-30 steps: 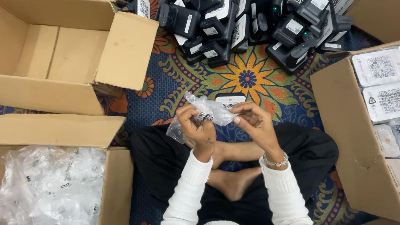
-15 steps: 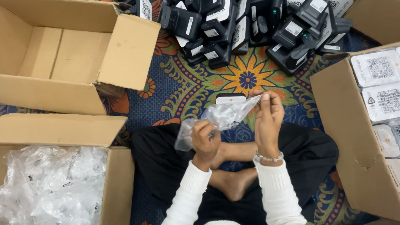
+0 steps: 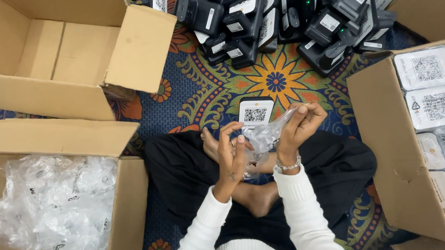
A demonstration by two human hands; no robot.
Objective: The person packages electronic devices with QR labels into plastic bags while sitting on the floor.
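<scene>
The person sits cross-legged on the patterned rug [image 3: 214, 91], both hands raised over the lap. The left hand [image 3: 231, 153] is partly curled, its fingertips pinching the lower end of a clear plastic bag [image 3: 266, 134]. The right hand [image 3: 299, 126] is closed on the bag's upper end, thumb and fingers gripping the film. The bag is thin, crinkled and see-through; its long axis runs slantwise, from low by the left hand up toward the right hand and away from the body. A beaded bracelet [image 3: 289, 165] circles the right wrist, and both sleeves are white ribbed knit.

Just beyond the bag, touching the far edge of the black trousers, a small flat device [image 3: 255, 111] lies on the rug, black-rimmed with a white face and a square code, its long axis pointing away from the person.

Left of the bag, at the person's side, an open cardboard box [image 3: 127, 203] holds a heap of crumpled clear bags [image 3: 52, 204]. Right of the bag, another open box [image 3: 390, 142] holds flat white packets [image 3: 438, 106] in rows, each with a square code.

Farther left of the bag stands 1 empty-looking brown box [image 3: 65, 47] with its flaps spread. Farthest from the bag, straight ahead, a pile of black boxy devices [image 3: 288, 14] with white labels lies jumbled on the rug.
</scene>
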